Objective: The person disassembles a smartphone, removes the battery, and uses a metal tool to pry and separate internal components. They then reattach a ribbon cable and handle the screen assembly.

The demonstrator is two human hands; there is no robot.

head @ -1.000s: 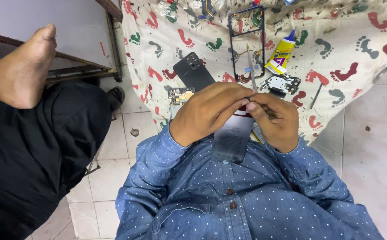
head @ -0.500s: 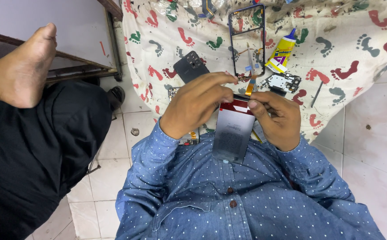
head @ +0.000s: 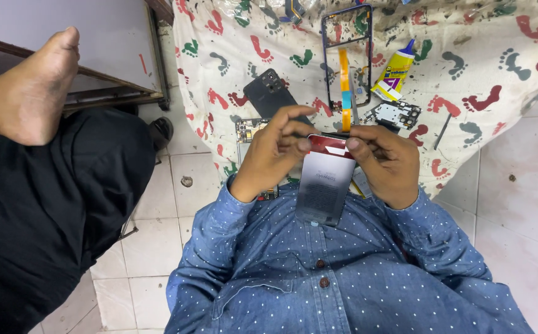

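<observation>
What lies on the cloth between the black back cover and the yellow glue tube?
In the head view, the phone frame with its orange flex cable lies between them.

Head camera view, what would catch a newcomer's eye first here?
Probably the two hands at centre: the left hand and right hand grip the top of a grey, red-topped phone battery over a blue dotted shirt. Behind them lies a footprint-patterned cloth with a phone frame and a yellow glue tube; a bare foot shows at left.

Glossy foil battery (head: 324, 185); printed cotton cloth (head: 479, 74)
</observation>
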